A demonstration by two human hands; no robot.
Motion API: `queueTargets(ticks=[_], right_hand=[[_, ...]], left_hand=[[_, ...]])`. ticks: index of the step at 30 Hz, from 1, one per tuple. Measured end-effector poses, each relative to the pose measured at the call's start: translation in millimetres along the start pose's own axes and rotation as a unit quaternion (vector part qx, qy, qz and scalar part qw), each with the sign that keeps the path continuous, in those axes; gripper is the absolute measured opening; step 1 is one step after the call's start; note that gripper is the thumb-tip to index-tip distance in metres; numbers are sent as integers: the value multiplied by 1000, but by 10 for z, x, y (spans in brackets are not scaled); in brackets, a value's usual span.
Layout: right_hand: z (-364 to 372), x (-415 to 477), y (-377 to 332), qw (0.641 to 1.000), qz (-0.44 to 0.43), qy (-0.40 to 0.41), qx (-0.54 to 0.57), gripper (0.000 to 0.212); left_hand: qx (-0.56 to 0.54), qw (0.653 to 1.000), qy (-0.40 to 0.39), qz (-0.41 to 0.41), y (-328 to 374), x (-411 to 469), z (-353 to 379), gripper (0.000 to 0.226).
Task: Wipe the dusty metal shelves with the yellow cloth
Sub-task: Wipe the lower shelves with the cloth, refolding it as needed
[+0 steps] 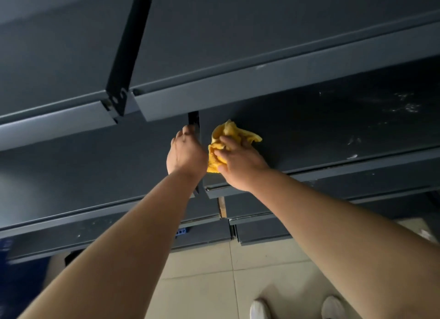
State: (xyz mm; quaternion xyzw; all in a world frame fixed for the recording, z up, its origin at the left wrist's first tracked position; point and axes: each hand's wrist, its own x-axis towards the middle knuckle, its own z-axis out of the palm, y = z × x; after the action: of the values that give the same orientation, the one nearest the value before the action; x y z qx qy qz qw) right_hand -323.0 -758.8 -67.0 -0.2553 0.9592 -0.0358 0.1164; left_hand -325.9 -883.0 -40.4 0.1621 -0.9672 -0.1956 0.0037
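In the head view, the right hand [240,162] is reaching forward with its fingers curled into a crumpled yellow cloth [227,134]. It bunches the cloth and presses it down on the left end of a dark grey metal shelf [333,130], just beside the black upright bracket [194,122] that divides this bay from the next. The left hand [187,152] is up against that bracket with its back to the camera. Its fingertips meet the metal, but whether they wrap round it or only lean on it cannot be told. Pale dust smears and specks [404,104] lie far along the same shelf to the right, well apart from the cloth, so most of this surface seems unwiped. To do the stroke well, it would help to flatten the cloth so more of it touches the shelf, then draw it in long overlapping passes from the bracket corner towards the dusty patch. Working back edge to front lip would let loosened grit come forward instead of being pushed into the corner. The left hand's brace looks useful for balance at this reach. A second dark grey metal shelf [262,40] hangs close overhead, so the wrist should stay low. Below are beige floor tiles [202,271] and two white shoes [259,309].
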Motion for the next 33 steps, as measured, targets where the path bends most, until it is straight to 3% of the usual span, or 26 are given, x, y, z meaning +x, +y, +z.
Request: queueTargets(ticks=[3, 8, 20, 27, 33], right_hand=[[122, -13, -406, 999, -46, 19, -22, 46], [257, -192, -325, 998, -14, 52, 21, 48], [298, -887, 1077, 981, 141, 113, 71, 39], [282, -1376, 1999, 969, 198, 135, 64, 36], [237, -1578, 2516, 964, 220, 139, 56, 37]], left_hand=[[-12, 1000, 16, -9, -124, 9, -96, 51], [-45, 999, 2, 3, -147, -73, -29, 51], [109, 966, -144, 187, 641, -394, 648, 57], [196, 942, -186, 197, 1366, -506, 1061, 68], [185, 953, -183, 158, 1805, -441, 1270, 71]])
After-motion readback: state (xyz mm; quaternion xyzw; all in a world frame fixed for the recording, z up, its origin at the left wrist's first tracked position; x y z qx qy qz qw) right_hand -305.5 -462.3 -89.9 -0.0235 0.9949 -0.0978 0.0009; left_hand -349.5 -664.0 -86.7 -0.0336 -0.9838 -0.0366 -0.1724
